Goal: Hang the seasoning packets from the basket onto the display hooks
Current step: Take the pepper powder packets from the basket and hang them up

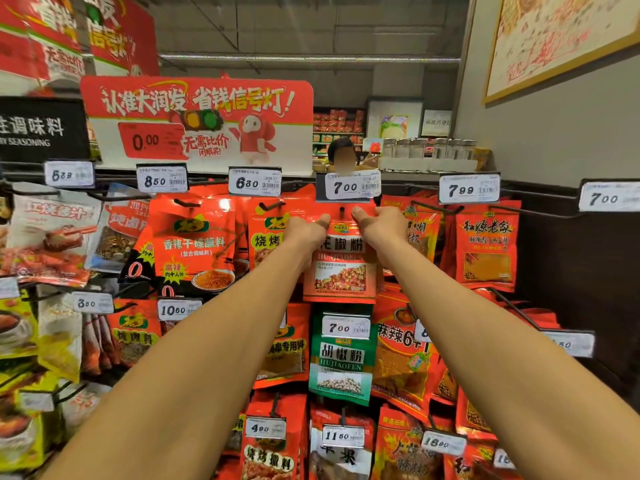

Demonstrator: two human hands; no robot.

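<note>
Two bare forearms stretch up and away from the wearer toward the display rack. The left hand (306, 226) pinches the top left corner of a red seasoning packet (341, 268), thumb laid across its upper edge; the right hand (379, 223) pinches the top right corner the same way. Between the two thumbs the packet's top strip meets a black display hook (342, 212), whose tip shows at the hang hole. The packet hangs upright, with a picture of chopped red pieces on its lower half. Directly above the hook sits a white price tag (349, 187) reading 7.00. Just below the held packet hangs a green pepper-powder packet (341, 362) with its own 7.00 tag. Orange-red packets fill the neighbouring hooks on both sides, one to the left (197, 244) showing a plate of red powder. Over the rack stands a red promotional sign (197, 123) with a traffic-light drawing. The basket is out of sight.
</note>
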